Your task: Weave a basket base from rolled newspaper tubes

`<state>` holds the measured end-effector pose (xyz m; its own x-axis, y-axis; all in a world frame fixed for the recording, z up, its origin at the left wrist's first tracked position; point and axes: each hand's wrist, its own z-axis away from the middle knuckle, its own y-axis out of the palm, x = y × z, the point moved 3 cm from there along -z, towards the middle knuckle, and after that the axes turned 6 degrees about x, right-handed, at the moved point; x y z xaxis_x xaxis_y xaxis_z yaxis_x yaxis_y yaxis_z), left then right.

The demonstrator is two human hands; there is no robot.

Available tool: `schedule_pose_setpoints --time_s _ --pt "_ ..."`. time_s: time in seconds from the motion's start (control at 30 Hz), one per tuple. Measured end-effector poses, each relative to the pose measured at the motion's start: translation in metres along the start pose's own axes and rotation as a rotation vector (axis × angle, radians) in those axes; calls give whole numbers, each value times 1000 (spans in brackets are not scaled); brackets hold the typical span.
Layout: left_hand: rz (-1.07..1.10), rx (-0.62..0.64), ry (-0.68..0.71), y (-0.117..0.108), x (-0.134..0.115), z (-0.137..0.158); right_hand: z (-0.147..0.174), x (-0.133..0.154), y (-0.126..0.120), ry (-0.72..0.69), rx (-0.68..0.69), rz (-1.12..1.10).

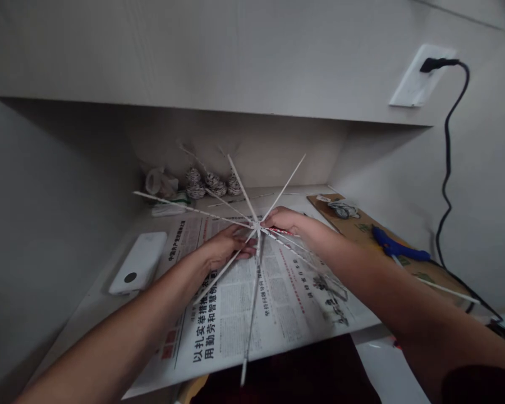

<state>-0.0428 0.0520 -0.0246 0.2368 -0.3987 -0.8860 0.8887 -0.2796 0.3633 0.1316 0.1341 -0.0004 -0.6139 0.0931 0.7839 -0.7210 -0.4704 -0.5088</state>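
Thin rolled-paper sticks (239, 178) cross at one centre and spread outward like the spokes of a wheel; some carry bits of print. My left hand (227, 247) grips this paper-stick frame close to its centre, from the left and below, with curled fingers. On the other side, my right hand (285, 219) pinches the frame near the same crossing, and part of its fingertips is hidden. One stick with red print passes beneath the right hand. The frame is held above a spread newspaper (235, 314), and one long stick points toward me past the table edge.
Several small woven gourd shapes (214, 184) stand at the back beside a plastic bag (162, 182). A white power bank (138, 262) lies left. At right, a blue glue gun (398, 246) rests on cardboard (353, 224). A black cord (447, 163) hangs from the socket.
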Motion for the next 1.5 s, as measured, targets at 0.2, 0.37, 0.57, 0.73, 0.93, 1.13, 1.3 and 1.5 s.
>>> schedule_pose_setpoints --time_s 0.2,0.37,0.57,0.73,0.93,1.13,1.3,1.5 --pt "-200 -33 -52 8 3 29 3 5 -24 -18 61 49" --pt "-604 -23 70 7 -14 36 8 6 -22 13 187 97" --pt "-1122 -143 251 -10 -37 13 21 1 -13 38 343 70" --pt "-552 76 70 5 -20 -2 22 -3 -13 -8 425 1" --pt "24 42 -46 22 1 3 19 -5 -9 -44 438 -8" --pt "50 -83 -6 26 28 -5 17 4 -1 -94 475 157" --pt "100 -18 15 22 25 -23 15 4 5 -54 499 151" --pt "79 -139 117 18 37 -35 9 -5 5 -17 422 125"
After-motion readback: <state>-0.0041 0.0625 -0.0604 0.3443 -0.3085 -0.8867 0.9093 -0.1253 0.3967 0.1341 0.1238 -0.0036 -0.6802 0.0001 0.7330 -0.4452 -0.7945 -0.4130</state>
